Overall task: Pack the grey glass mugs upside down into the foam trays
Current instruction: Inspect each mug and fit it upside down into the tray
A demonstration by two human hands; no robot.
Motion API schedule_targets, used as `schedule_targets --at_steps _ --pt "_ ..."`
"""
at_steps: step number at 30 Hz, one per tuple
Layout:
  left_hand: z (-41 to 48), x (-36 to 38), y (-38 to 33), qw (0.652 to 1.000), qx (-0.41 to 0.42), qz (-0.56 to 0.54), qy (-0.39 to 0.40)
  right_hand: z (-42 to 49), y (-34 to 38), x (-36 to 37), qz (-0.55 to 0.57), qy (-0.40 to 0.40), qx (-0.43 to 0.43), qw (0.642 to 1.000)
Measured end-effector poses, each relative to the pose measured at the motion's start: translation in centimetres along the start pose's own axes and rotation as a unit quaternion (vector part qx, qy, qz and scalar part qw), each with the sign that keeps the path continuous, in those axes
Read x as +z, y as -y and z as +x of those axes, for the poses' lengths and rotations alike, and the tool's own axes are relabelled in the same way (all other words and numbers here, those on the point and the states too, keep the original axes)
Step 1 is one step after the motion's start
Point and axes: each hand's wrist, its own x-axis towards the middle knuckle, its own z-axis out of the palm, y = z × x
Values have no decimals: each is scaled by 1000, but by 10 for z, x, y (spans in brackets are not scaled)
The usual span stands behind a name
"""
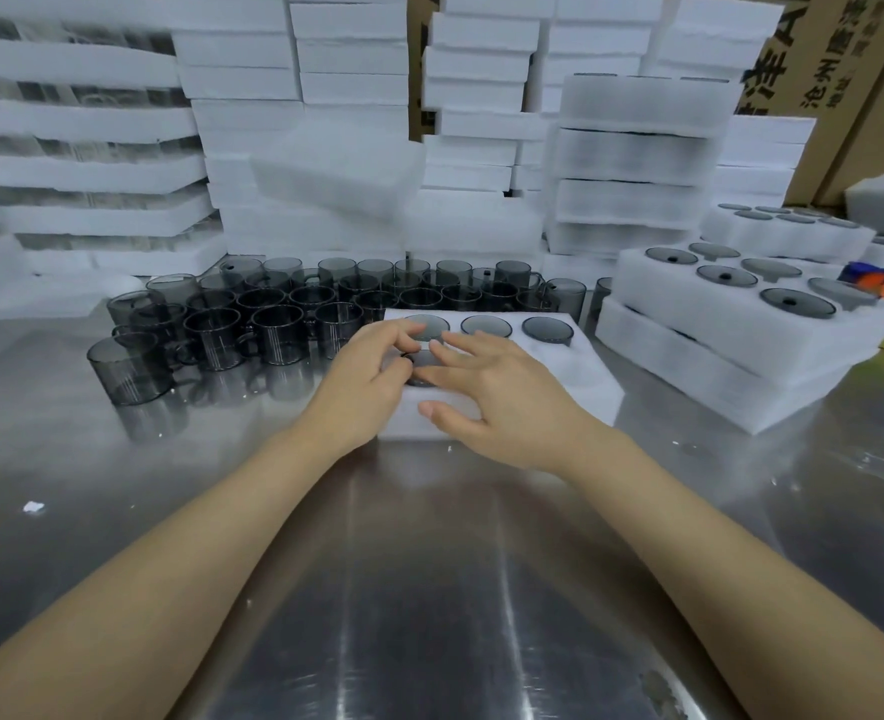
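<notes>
A white foam tray (580, 379) lies on the steel table in front of me. Its far row holds three upside-down grey glass mugs, such as the mug (547, 329) at the right. A fourth upside-down mug (422, 362) sits in the front row, between my hands. My left hand (372, 379) curls its fingers on that mug's left side. My right hand (497, 394) lies over its right side with fingers spread and nearly straight, thumb on the foam. Many loose grey mugs (273, 330) stand upright to the left and behind the tray.
Filled foam trays (741, 324) with grey glass pieces are stacked at the right. Tall stacks of white foam (325, 148) and cardboard boxes (845, 70) line the back. The steel table (429, 589) stretches toward me.
</notes>
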Motion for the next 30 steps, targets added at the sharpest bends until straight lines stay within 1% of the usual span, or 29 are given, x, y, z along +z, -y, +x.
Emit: schedule_targets --at_steps 2,4,5,6,8,9,10,12,13,16,17,20,23,25,28,30 --pt "-1 2 -1 1000 -3 15 -10 1 1 -1 8 13 -2 1000" --pt "-2 5 0 999 -2 37 -23 1 0 -5 89 -3 29 996" --pt "-3 7 2 999 1 41 -28 1 -3 -9 145 -37 54 987" --pt "-3 9 3 999 5 38 -33 1 -8 -14 185 -89 84 975" --pt "-4 11 4 998 19 28 -48 6 -31 -26 218 -196 161 942" --pt "-3 11 4 998 27 30 -56 10 -47 -31 230 -227 206 924" --pt "-2 11 4 997 31 35 -61 14 -63 -34 237 -236 251 908" --pt "-1 12 5 996 38 45 -67 20 -89 -34 247 -207 315 893" --pt "-1 12 6 995 43 48 -69 22 -99 -28 244 -176 327 896" --pt "1 13 5 995 44 49 -73 29 -117 -11 193 -59 334 921" --pt "1 13 5 995 41 49 -74 33 -120 -8 187 -33 333 923" --pt "0 14 4 995 37 49 -76 45 -125 -9 149 -1 324 934" --pt "0 13 4 996 41 43 -70 50 -127 -8 118 37 340 932" --pt "0 13 5 995 45 46 -71 50 -128 -5 95 18 349 932" --pt "0 13 6 995 54 49 -75 47 -125 -6 63 -66 373 923" --pt "0 12 6 995 54 50 -72 45 -121 -8 60 -127 372 917"
